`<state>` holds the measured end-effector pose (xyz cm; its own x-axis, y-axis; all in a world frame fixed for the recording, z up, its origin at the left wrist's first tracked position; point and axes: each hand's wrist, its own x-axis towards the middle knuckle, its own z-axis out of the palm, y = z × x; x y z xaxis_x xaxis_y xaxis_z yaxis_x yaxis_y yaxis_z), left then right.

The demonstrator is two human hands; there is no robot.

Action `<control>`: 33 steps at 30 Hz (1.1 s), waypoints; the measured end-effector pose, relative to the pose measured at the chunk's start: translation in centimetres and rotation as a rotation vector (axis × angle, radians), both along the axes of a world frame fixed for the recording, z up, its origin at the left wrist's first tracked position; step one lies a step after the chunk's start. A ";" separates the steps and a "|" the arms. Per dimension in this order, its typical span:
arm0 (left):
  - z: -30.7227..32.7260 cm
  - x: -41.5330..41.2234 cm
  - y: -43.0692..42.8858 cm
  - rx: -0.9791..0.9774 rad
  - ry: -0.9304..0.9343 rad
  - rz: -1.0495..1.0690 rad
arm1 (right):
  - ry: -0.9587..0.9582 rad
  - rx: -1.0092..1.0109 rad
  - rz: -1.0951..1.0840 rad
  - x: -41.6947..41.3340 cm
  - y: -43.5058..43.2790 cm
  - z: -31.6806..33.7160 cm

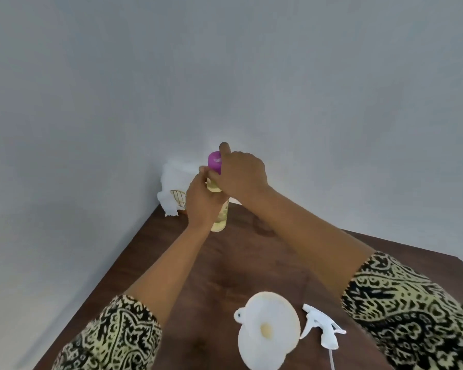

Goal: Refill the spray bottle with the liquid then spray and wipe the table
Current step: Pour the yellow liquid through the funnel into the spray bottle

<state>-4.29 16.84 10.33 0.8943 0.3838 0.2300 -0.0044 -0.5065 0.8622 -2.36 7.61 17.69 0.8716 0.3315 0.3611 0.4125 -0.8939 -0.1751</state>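
You are clasping the clear bottle of yellow liquid (221, 217) in your left hand (202, 201), grip clenched around its body, while your right hand (242, 174) is gripping its purple cap (214, 160). Nearer you than both grips, the white funnel (267, 327) and white spray trigger head (322, 327) are lying on the dark wooden desk (238, 263).

I have only one view, from the camera on the person's head. It looks forward and steeply down over both forearms onto the dark wooden bench (251, 263), whose far corner sits against a plain grey wall (225, 62) that fills the upper half. The wide lens bends the edges. The near things at the bottom sit close under the camera, partly cut off by the edge.
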 end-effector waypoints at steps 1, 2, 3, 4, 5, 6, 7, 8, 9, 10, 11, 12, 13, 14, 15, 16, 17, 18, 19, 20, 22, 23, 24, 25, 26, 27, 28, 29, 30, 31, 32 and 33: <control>0.7 -1.4 0.1 -0.016 -0.038 0.011 | -0.050 -0.042 -0.010 -1.5 0.3 0.8; 1.3 -2.9 0.2 -0.031 -0.066 0.024 | -0.088 -0.068 -0.020 -2.8 0.7 1.7; 2.0 -4.3 0.2 -0.040 -0.082 0.038 | -0.109 -0.087 -0.033 -4.1 1.2 2.6; 2.5 -5.7 0.1 -0.042 -0.092 0.051 | -0.112 -0.103 -0.046 -5.2 1.6 3.3; 3.1 -7.1 0.1 -0.038 -0.102 0.068 | -0.104 -0.120 -0.057 -6.4 2.1 4.1; 3.7 -8.5 0.1 -0.037 -0.113 0.084 | -0.091 -0.135 -0.060 -7.5 2.6 4.7; 4.1 -9.9 0.2 -0.047 -0.129 0.097 | -0.074 -0.127 -0.057 -8.5 3.0 5.0; 4.6 -11.2 0.3 -0.067 -0.147 0.103 | -0.057 -0.087 -0.052 -9.4 3.3 5.4; 4.9 -12.4 0.5 -0.094 -0.158 0.100 | -0.038 -0.030 -0.038 -10.2 3.5 5.5; 5.2 -13.6 0.8 -0.120 -0.164 0.091 | -0.025 0.025 -0.013 -11.0 3.7 5.6; 5.4 -14.8 1.1 -0.142 -0.164 0.076 | -0.032 0.054 0.027 -11.9 3.8 5.6; 5.5 -15.9 1.5 -0.160 -0.159 0.056 | -0.044 0.056 0.075 -12.8 3.8 5.6; 5.7 -17.1 1.8 -0.172 -0.158 0.037 | -0.050 0.053 0.131 -13.7 3.7 5.7; 5.7 -18.0 2.0 -0.185 -0.155 0.021 | -0.035 0.047 0.198 -14.4 3.4 5.9; 5.6 -19.1 2.3 -0.197 -0.148 0.009 | 0.007 0.035 0.273 -15.3 3.1 6.3; 5.6 -20.0 2.4 -0.203 -0.142 -0.007 | 0.059 0.006 0.357 -15.9 2.7 6.9; 5.6 -20.5 2.4 -0.200 -0.137 -0.025 | 0.119 -0.045 0.447 -16.3 2.3 7.7; 5.6 -21.2 2.4 -0.199 -0.133 -0.045 | 0.203 -0.100 0.545 -16.8 1.8 8.6; 5.7 -21.9 2.4 -0.201 -0.126 -0.063 | 0.318 -0.145 0.634 -17.3 1.5 9.6; 5.7 -22.5 2.3 -0.212 -0.120 -0.077 | 0.440 -0.171 0.696 -17.9 1.2 10.6; 5.5 -23.4 2.2 -0.226 -0.115 -0.095 | 0.559 -0.123 0.705 -18.9 0.7 12.3; 5.5 -23.8 2.1 -0.218 -0.111 -0.103 | 0.519 -0.090 0.654 -19.3 0.6 12.9; 5.5 -24.2 2.1 -0.210 -0.107 -0.110 | 0.427 -0.102 0.561 -19.7 0.6 13.3; 5.5 -24.5 2.0 -0.206 -0.103 -0.116 | 0.311 -0.175 0.432 -20.0 0.7 13.6; 5.5 -24.8 1.9 -0.207 -0.097 -0.120 | 0.222 -0.267 0.307 -20.4 0.9 13.7; 5.5 -25.1 2.0 -0.210 -0.095 -0.124 | 0.187 -0.338 0.230 -20.9 1.2 13.6; 5.5 -25.4 2.0 -0.214 -0.097 -0.129 | 0.183 -0.382 0.207 -21.5 1.6 13.2; 5.5 -25.7 2.0 -0.217 -0.102 -0.129 | 0.188 -0.413 0.215 -22.0 1.9 12.8; 5.5 -26.0 2.0 -0.217 -0.107 -0.128 | 0.193 -0.436 0.239 -22.5 2.1 12.4; 5.5 -26.2 2.1 -0.216 -0.109 -0.127 | 0.190 -0.461 0.273 -22.9 2.1 12.1; 5.4 -26.4 2.1 -0.217 -0.107 -0.128 | 0.187 -0.483 0.317 -23.1 2.0 11.9; 5.3 -26.6 2.2 -0.221 -0.107 -0.131 | 0.206 -0.504 0.368 -23.1 1.9 11.9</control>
<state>-30.88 19.02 15.66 0.9148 0.3180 0.2490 -0.1540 -0.2953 0.9429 -25.49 9.55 29.62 0.7038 0.7062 -0.0779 0.7098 -0.6941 0.1200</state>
